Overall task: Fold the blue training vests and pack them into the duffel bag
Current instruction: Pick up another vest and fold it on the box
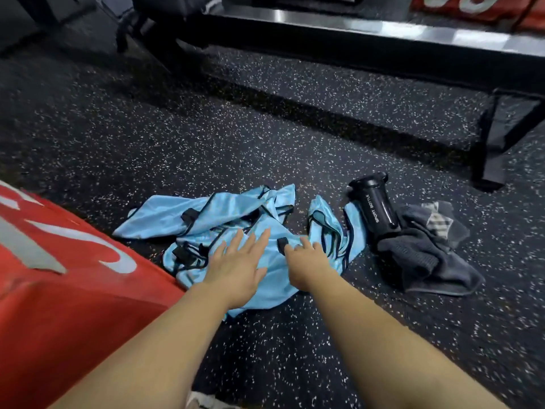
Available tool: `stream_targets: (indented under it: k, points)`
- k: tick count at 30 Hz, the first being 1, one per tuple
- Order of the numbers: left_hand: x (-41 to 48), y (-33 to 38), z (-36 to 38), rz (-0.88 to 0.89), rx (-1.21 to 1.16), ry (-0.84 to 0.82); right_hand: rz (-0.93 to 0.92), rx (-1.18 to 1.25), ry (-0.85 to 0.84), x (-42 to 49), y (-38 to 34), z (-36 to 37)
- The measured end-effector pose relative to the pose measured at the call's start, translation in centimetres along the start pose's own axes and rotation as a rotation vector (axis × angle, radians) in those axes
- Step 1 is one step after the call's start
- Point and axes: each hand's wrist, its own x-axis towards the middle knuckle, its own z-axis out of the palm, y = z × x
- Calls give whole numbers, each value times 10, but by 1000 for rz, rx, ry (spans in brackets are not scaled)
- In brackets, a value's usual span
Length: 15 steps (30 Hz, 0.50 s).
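Several light blue training vests (206,216) with black trim lie crumpled in a heap on the dark speckled floor. My left hand (239,267) rests flat on the nearest vest, fingers spread. My right hand (306,262) lies on the same vest just to the right, fingers curled down into the fabric beside a black strap tab (283,242). Whether it pinches the cloth I cannot tell. A dark bag-like shape (171,7) sits at the far top, blurred; I cannot tell if it is the duffel bag.
A big red padded block (65,290) with white lettering fills the lower left. A black sport bottle (376,205) lies right of the vests, next to a dark grey towel (424,258). A metal bench (368,36) with a black leg (498,143) runs across the back.
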Motion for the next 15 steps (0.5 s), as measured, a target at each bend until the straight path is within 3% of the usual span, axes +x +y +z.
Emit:
stream_targets:
  k: [4, 9, 15]
  points:
    - [11, -6, 20, 14, -32, -38, 7, -138, -69, 17, 2, 22]
    - [16, -8, 23, 26, -32, -41, 9, -289, 41, 23, 5, 20]
    - [6, -5, 13, -7, -52, -40, -3, -34, 336, 7, 2, -12]
